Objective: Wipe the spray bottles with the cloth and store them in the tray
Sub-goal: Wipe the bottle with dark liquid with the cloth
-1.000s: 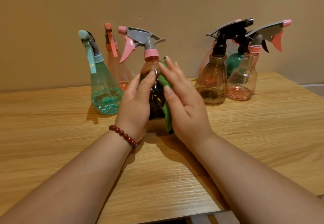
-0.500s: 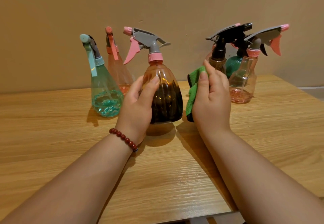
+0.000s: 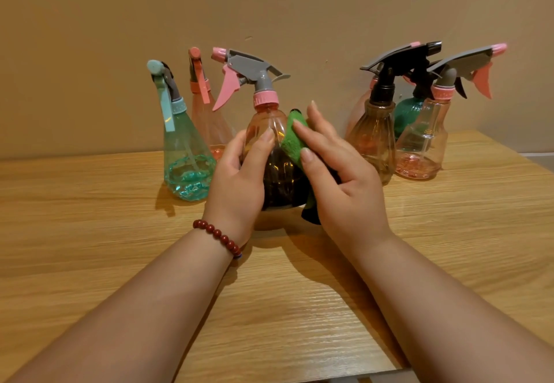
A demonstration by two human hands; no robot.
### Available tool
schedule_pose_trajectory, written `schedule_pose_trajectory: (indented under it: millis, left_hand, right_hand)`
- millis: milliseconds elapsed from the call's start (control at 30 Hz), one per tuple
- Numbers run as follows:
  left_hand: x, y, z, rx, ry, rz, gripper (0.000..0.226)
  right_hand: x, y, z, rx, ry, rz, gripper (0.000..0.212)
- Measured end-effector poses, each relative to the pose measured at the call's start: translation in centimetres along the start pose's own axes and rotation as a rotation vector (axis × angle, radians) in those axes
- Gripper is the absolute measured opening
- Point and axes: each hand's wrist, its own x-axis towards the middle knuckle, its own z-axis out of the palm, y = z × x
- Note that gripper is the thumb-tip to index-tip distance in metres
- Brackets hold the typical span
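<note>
The left hand (image 3: 239, 179) has its grip clamped round the belly of the spray bottle (image 3: 266, 125), thumb on the near face. The right hand (image 3: 344, 182) keeps its grip unclenched, with nearly straight fingers pressing the green cloth (image 3: 292, 140) onto the bottle's shoulder. The bottle is upright at mid-bench (image 3: 90, 232), between two groups of other spray bottles (image 3: 186, 158); I cannot tell whether its base rests there. It looks like light, thin, smooth plastic, probably slippery, so the wide belly is the best hold. The body is clear pink and dark lower down, with a pink collar and trigger and a grey head.
</note>
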Motion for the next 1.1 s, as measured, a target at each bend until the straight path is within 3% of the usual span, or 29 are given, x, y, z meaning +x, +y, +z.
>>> schedule_pose_trajectory:
  millis: [133, 267, 533, 600, 767, 867, 967, 1100]
  left_hand:
    - [-0.3, -0.3, 0.3, -0.022, -0.083, -0.016, 0.036]
    - [-0.5, -0.4, 0.4, -0.018, -0.106, -0.031, 0.029]
    - [0.0, 0.3, -0.4, -0.201, -0.022, -0.141, 0.028]
    - [0.0, 0.4, -0.5, -0.214, -0.029, -0.145, 0.030]
    - [-0.2, -0.2, -0.1, -0.162, -0.140, -0.155, 0.043]
    - [-0.1, 0.1, -0.1, -0.206, -0.104, -0.170, 0.031]
    - [0.2, 0.4, -0.8, -0.249, -0.033, -0.176, 0.039]
    - [0.3, 0.6, -1.3, -0.242, -0.021, -0.171, 0.041]
  right_hand:
    - [0.2, 0.3, 0.1, -0.127, 0.036, -0.045, 0.035]
    - [0.5, 0.1, -0.3, 0.034, 0.026, 0.105, 0.035]
    - [-0.4, 0.8, 0.8, -0.108, -0.076, -0.378, 0.023]
    - [-0.2, 0.8, 0.8, -0.099, -0.059, -0.350, 0.027]
    - [0.5, 0.7, -0.4, 0.106, -0.011, -0.010, 0.033]
    - [0.2, 0.8, -0.6, 0.048, -0.048, -0.154, 0.032]
    - [-0.5, 0.8, 0.2, -0.038, -0.110, -0.348, 0.022]
    - [-0.6, 0.7, 1.0, -0.087, -0.108, -0.398, 0.023]
